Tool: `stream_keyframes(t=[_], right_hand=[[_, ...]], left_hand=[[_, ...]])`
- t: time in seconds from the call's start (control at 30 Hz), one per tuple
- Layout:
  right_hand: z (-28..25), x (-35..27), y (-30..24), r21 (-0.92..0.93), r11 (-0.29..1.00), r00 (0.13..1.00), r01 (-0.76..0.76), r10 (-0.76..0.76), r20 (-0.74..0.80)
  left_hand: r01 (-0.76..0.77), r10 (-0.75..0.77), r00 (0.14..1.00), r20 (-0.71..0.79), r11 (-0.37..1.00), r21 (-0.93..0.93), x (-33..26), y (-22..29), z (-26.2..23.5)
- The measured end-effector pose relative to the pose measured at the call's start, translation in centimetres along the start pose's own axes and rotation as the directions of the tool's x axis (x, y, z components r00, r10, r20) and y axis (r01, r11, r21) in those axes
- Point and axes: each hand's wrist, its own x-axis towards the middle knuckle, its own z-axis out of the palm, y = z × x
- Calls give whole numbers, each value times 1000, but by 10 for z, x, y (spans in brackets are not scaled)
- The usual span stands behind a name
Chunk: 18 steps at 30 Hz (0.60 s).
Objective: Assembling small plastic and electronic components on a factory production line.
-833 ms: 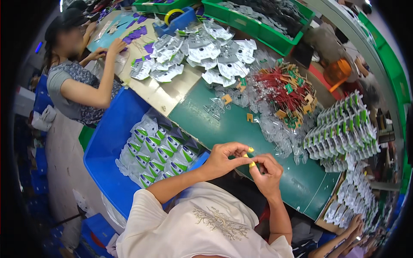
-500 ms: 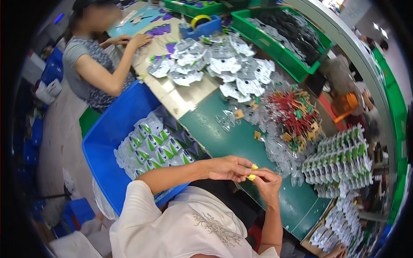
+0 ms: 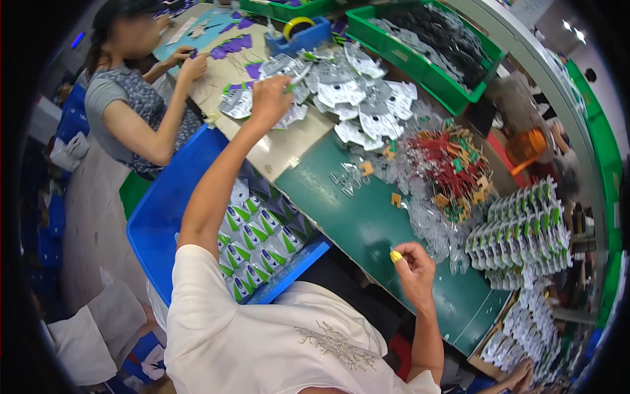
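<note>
My left hand (image 3: 270,102) is stretched out to the far pile of white and grey molded plastic pieces (image 3: 341,88). Its fingers are curled on one piece (image 3: 286,65) at the pile's left side, and the fingertips are partly hidden. Over the green table (image 3: 335,184), my right hand (image 3: 415,269) is closed in a pinch, wearing a yellow fingertip cover (image 3: 396,256). Whatever sits in that pinch, if anything, is too small to make out. Close by lie clear plastic parts (image 3: 433,230) and a tangle of red wires (image 3: 440,161) with small tan and green boards.
A blue bin (image 3: 154,217) with packed green-and-white pieces stands left of the table. Stacked pieces (image 3: 518,226) rise at the right. Behind are a green crate (image 3: 453,102) and a blue tape holder (image 3: 308,39). A co-worker (image 3: 131,98) handles purple pieces at far left.
My hands have parted. The left went from beside the right hand out to the far pile; the right stayed near the table's front edge. The view shifted slightly.
</note>
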Motion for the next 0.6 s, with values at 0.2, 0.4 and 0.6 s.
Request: stream_keyframes(t=[0.2,0.4,0.6], right_hand=[[-17,-14,7,-40,997,994,-69,65,-83],[-15,-16,-8,-264,964,996,23,-44,-77],[0,-13,-1,-520,829,972,205,-233,12]], left_hand=[[-378,377,925,-41,925,-25,-45,122,-63],[-499,628,762,156,724,-476,-182,229,-88],[-335,503,818,281,812,-478,-207,242,-68]])
